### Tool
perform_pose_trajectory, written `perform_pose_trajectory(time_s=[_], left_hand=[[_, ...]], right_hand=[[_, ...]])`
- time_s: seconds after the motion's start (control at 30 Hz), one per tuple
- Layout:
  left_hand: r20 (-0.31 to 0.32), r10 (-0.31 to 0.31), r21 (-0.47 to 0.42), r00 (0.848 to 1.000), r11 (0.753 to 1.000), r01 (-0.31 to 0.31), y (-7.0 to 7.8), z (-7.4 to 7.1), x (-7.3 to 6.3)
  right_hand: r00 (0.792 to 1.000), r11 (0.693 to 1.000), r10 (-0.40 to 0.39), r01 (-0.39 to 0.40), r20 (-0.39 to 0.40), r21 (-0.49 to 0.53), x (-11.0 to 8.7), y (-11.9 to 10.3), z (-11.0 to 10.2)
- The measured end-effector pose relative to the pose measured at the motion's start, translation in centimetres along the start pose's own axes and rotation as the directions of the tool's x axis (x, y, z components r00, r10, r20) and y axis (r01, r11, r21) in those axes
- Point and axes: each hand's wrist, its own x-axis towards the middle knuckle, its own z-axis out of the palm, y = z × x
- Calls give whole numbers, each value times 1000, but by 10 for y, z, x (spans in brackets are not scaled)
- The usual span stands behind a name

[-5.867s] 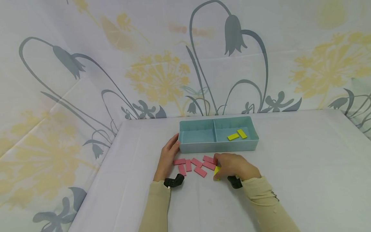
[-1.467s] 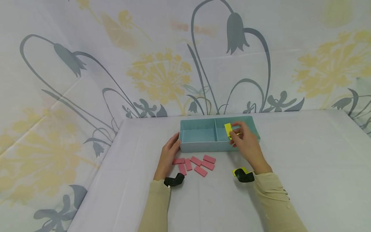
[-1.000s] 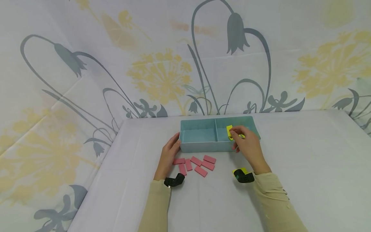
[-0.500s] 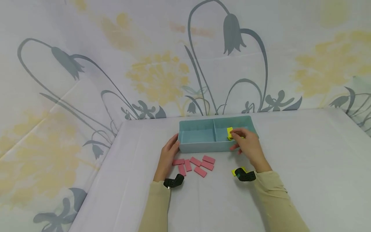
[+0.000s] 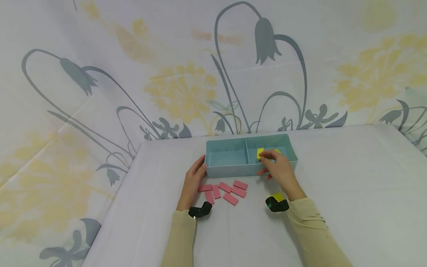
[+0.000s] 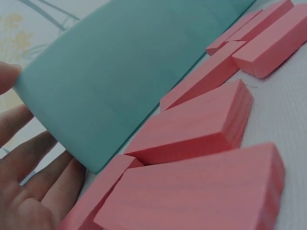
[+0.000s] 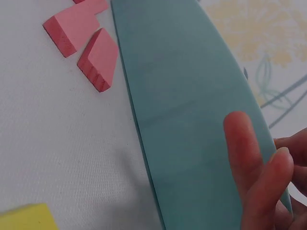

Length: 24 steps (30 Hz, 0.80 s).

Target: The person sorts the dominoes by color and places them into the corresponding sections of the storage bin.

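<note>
My left hand (image 5: pixel 193 180) rests against the left end of a light-blue two-compartment box (image 5: pixel 233 170), its fingers fairly straight along the end wall and the thumb at the front corner. My right hand (image 5: pixel 280 170) reaches over the front wall into the right compartment. Its thumb and fingers pinch a yellow wooden block (image 5: pixel 260 152), held on end near the divider. Another yellow block (image 5: pixel 277 151) shows partly behind the fingers. In the right wrist view, the box wall hides the held block, and two fingers (image 7: pixel 242 143) hang in front of that wall.
Several pink wooden blocks (image 5: pixel 230 198) lie loosely on the white cloth (image 5: pixel 240 237) before the box. More yellow (image 5: pixel 278 196) shows on the cloth beneath the right wrist's black camera (image 5: pixel 277 204). A flower-patterned curtain (image 5: pixel 186 89) hangs behind.
Earlier my right hand was at a yellow block beside the pink ones. It has since carried a yellow block into the right compartment, lowered it and shifted slightly left. My left hand stayed put.
</note>
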Motion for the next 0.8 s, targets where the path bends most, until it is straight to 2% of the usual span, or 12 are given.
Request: perform_pose_trajectory(time_s=[0.2,0.57,0.8], left_hand=[[24,24,-20,999,1000,-23,2,2,1],[18,11,1,1000,1000,-11,2,2,2],[2,-7,9,1000,1000,7,0,0,2]], right_hand=[[1000,1000,-1,1,-15,-12,-1,-1,-1],[1000,1000,14,-13,14,-23,-2,-3,-3],[990,995,-80,73,116,65,-5,-4,-9]])
